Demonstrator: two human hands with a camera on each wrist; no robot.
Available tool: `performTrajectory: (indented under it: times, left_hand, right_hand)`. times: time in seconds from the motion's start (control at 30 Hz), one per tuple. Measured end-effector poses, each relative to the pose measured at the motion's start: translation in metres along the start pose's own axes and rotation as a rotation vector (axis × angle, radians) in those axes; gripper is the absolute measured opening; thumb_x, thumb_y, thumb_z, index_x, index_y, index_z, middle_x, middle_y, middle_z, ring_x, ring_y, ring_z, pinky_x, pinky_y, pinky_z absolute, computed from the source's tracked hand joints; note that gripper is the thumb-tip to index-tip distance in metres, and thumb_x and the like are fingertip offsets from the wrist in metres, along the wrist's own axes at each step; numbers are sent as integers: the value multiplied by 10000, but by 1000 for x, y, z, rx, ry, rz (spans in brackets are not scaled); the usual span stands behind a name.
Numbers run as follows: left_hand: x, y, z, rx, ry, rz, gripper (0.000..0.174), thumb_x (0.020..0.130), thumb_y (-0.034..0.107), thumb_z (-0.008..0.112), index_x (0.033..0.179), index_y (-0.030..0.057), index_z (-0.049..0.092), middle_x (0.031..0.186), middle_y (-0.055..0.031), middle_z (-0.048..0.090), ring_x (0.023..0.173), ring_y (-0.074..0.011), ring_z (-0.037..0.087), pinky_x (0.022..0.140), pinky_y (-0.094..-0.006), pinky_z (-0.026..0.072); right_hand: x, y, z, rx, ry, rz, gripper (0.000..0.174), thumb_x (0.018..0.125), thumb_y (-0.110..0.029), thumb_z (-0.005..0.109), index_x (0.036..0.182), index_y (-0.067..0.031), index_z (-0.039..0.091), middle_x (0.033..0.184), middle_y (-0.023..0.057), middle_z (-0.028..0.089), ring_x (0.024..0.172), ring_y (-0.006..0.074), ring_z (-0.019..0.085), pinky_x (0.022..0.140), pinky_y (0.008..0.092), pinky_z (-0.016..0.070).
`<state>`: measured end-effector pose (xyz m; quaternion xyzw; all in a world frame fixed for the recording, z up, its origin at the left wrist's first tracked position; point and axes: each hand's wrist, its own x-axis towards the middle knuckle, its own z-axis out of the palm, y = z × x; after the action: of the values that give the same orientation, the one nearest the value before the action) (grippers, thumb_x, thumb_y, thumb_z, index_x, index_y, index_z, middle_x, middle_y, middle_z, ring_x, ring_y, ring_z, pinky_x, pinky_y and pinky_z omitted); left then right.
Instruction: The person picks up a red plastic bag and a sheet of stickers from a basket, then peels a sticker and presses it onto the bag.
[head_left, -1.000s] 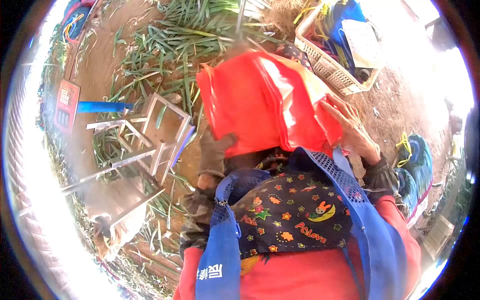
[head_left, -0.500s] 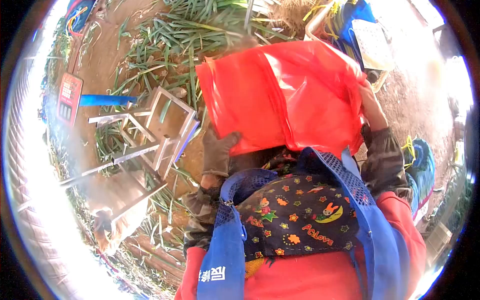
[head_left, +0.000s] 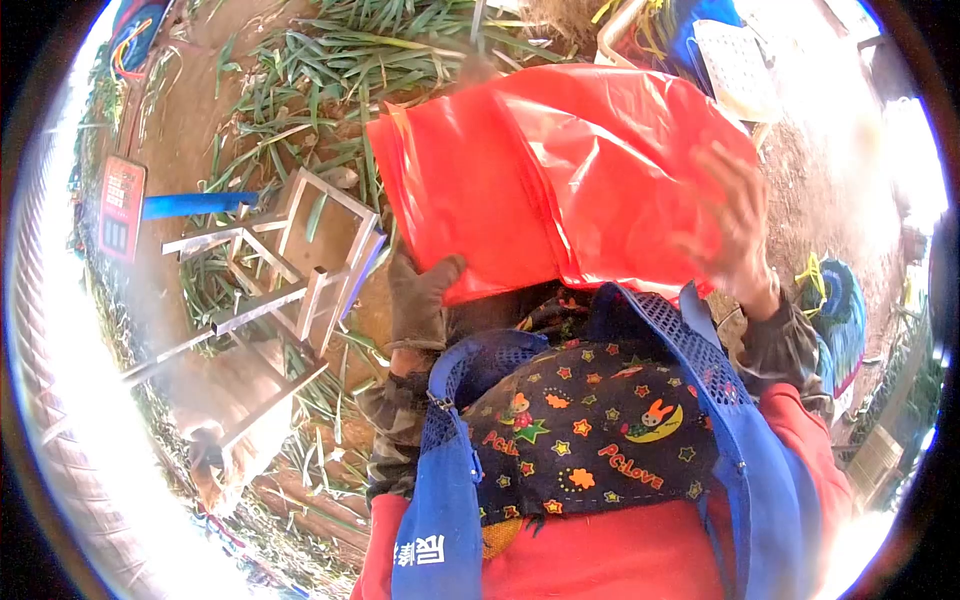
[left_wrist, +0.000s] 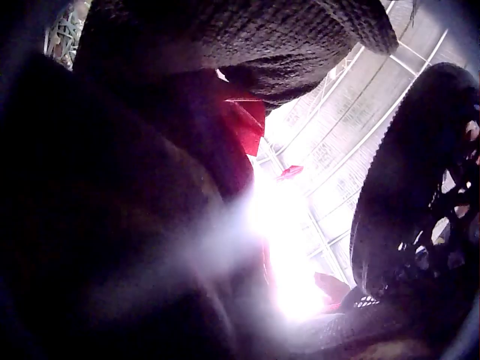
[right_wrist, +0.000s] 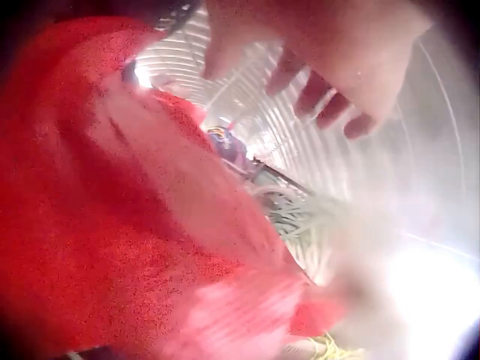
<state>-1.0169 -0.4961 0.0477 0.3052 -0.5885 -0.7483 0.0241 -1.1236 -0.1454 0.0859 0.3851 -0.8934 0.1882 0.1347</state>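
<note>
Here's the wide, glossy red plastic sheeting [head_left: 560,180], layered, spread just beyond the black, star-printed cloth apron [head_left: 590,440]! Left of the sheeting, a silver metal frame [head_left: 260,307]. Over the sheeting's right side, the bare right hand [head_left: 738,235], blurred, fingers spread, gripping nothing; touching, I can't tell. At its near left corner, the grey-gloved left hand [head_left: 420,300] pinches the plastic, thumb on top!

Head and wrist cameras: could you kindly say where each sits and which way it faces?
Head: worn there, facing forward and down at red plastic; torso, left hand, right hand show.
Left wrist: worn there, facing the left hand's glove.
Right wrist: worn there, facing red plastic; right hand shows.
Head and right wrist share the red plastic.
</note>
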Motion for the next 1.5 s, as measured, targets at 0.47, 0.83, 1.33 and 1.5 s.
performTrajectory:
  times: [0.47,0.83,1.33,1.5]
  left_hand:
    - [-3,9,7,24,30,24,493,766,-61,657,1238,-11,524,1116,-110,643,957,-208,643,870,-339,527]
    - [4,8,-4,94,-25,112,513,757,-37,698,1243,-2,534,1131,-114,646,962,-216,648,855,-335,547]
    - [2,33,16,9,-35,54,562,765,-39,680,1298,13,507,1136,-92,640,969,-210,649,869,-329,549]
    - [4,48,19,-2,-93,91,523,756,-99,613,1264,-9,527,1074,-81,650,901,-172,652,810,-297,555]
  right_hand:
    - [-16,-2,11,376,-412,-40,591,756,-242,705,1310,-96,560,1382,170,508,1306,381,451,1048,515,387]
    - [1,53,67,529,137,660,295,813,15,633,1108,29,641,1021,89,692,945,127,627,837,263,490]
    - [61,-51,30,501,-97,-460,265,851,-330,653,987,-106,687,1142,72,647,1136,291,562,938,445,444]
    - [71,-53,55,426,-455,-513,263,833,-378,674,930,-134,686,1093,53,626,1198,283,510,1039,510,354]
